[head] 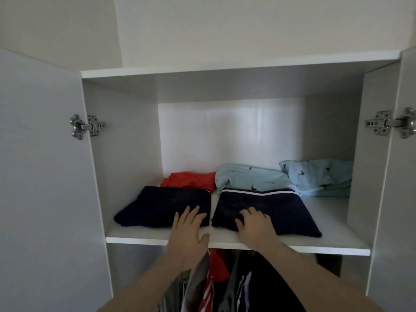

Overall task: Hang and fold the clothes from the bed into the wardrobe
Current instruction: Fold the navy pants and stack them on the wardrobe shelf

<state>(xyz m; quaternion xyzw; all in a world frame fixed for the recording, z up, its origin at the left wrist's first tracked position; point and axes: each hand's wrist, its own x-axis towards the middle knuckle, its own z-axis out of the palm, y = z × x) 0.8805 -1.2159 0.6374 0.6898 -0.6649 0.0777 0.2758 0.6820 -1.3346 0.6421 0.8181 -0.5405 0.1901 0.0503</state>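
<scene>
From the head view, two folded navy garments lie side by side along the front edge of the wardrobe shelf (pixel 126 238), a narrow gap between them. The left hand (pixel 188 230) rests with straight, spread fingers on the near right corner of the left navy garment (pixel 164 204), holding nothing. The right hand (pixel 255 228) presses on the near left part of the navy garment with the white stripe (pixel 270 206), its fingers slightly bent but apparently not gripping. Each fold's long axis runs roughly along the shelf's front edge, the stripe lying on the edge towards the back. Behind them sit an orange garment (pixel 191 180) and two pale blue patterned garments (pixel 247 176) towards the back right corner. The cloth looks soft, light and limp; it would likely slide easily and lose its fold, so it is best moved with flat palms or lifted from underneath both short ends. Hanging clothes (pixel 225 278) show below the shelf.
</scene>
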